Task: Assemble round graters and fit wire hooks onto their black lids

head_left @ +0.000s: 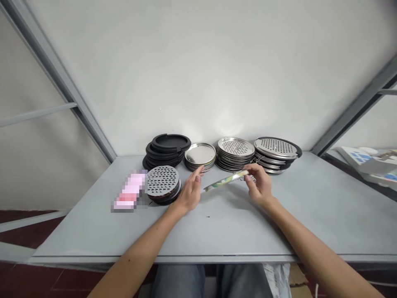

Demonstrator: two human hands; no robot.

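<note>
My right hand (259,184) pinches one end of a thin flat plate (226,181), which is tilted over the table and seen almost edge-on. Green, yellow and white patterning shows along it; its full outline is hidden from this angle. At the plate's other end, my left hand (190,191) is held with its fingers stretched out and nothing in its grip. Whether that hand touches the plate I cannot tell. Just left of it, a perforated grater disc (163,181) tops a low stack. Behind both hands stands a pile of shiny round metal plates (200,153).
Along the wall are stacked black rings (171,142), metal grater discs (236,147) and grater discs with black rims (276,147). A blurred pink item (132,190) lies at left on the grey table (204,238). Metal frame posts (93,128) flank the table.
</note>
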